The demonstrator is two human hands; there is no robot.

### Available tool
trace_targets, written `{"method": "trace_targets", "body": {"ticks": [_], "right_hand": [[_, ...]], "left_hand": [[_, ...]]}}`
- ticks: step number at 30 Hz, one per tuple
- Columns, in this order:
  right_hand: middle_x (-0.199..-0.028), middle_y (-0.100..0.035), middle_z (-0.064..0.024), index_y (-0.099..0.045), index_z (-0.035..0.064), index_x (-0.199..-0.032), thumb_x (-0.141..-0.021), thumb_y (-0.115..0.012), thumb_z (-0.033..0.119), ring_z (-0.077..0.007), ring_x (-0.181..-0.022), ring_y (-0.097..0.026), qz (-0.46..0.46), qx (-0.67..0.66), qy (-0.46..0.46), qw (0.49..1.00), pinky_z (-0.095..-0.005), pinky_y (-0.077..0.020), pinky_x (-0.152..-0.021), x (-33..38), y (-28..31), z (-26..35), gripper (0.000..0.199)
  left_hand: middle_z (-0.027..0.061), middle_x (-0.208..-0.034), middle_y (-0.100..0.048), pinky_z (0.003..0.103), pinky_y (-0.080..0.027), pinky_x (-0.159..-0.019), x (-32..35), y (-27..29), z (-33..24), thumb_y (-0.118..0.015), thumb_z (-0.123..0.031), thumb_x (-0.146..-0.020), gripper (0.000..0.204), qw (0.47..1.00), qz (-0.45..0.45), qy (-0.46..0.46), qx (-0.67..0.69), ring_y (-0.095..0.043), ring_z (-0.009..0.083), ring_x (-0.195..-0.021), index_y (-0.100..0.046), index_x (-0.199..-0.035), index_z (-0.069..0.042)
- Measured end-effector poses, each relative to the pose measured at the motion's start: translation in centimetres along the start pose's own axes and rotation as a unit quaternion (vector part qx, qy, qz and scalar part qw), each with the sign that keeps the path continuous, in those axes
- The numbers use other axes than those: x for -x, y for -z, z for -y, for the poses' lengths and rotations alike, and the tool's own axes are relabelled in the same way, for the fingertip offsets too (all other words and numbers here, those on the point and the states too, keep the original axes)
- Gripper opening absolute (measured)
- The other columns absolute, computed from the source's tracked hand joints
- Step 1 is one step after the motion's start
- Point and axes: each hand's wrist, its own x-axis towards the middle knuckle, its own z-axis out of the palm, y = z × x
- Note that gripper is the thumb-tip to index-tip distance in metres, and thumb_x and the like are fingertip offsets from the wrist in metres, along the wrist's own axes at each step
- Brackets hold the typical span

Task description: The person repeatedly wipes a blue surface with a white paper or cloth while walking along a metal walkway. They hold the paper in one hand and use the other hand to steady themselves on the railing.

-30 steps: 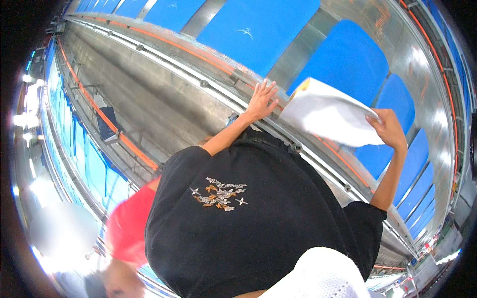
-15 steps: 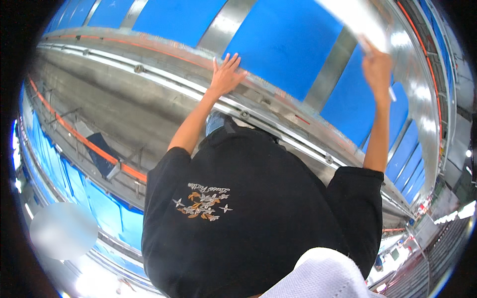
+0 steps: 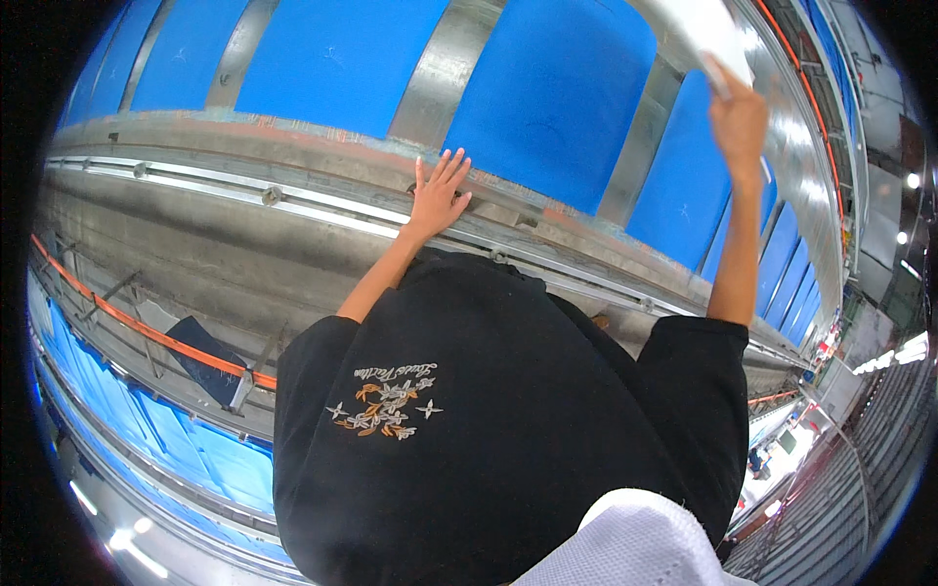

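My left hand (image 3: 440, 195) has its fingers spread, palm down on the near edge of the long table, just in front of a blue panel (image 3: 552, 107). It holds nothing. At the upper right my right hand (image 3: 738, 122) is closed around a white flat object (image 3: 705, 31), partly cut off by the top of the picture. A thin pale end pokes out below this hand; whether it belongs to the same object I cannot tell. The blue panels lie in a row on the metal table top, with bare grey strips (image 3: 435, 78) between them.
A metal rail (image 3: 332, 202) with bolts runs along the table's near side. Behind me to the left is another table with an orange strip (image 3: 107, 308) and light blue sheets (image 3: 186, 420). A dark flat piece (image 3: 207, 359) rests there. Another orange edge (image 3: 816, 93) lies beyond the far side.
My view has shifted a little along the table. The white object has moved off the far right corner of the blue panel, which now shows. My left hand stays spread at the edge.
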Motion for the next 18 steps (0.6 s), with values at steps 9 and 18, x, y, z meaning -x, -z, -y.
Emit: {"method": "trace_targets", "body": {"ticks": [9,18], "right_hand": [[-0.075,-0.066,-0.0124,-0.070,0.0016,-0.100,-0.092,-0.067,0.033,-0.0207,-0.066,-0.059,0.306,-0.203,-0.003,0.930,-0.0360,-0.0453,-0.062,0.6,3.3,0.8,0.032],[-0.080,-0.067,-0.0208,-0.067,0.0249,-0.124,-0.084,-0.062,0.017,-0.0362,-0.070,-0.064,0.090,-0.036,0.016,0.995,-0.0431,-0.0514,-0.069,1.3,-2.1,1.1,0.042]], "left_hand": [[0.0031,-0.161,-0.024,0.066,-0.005,-0.115,0.5,-1.8,1.1,-0.059,-0.017,-0.088,0.070,0.999,0.003,-0.010,-0.040,-0.020,0.0248,-0.149,-0.032,-0.152,-0.016],[0.0028,-0.162,-0.022,0.066,-0.001,-0.115,0.0,-0.1,-0.1,-0.058,-0.030,-0.092,0.069,0.999,0.030,0.014,-0.004,-0.015,0.0258,-0.150,-0.029,-0.154,-0.018]]}}
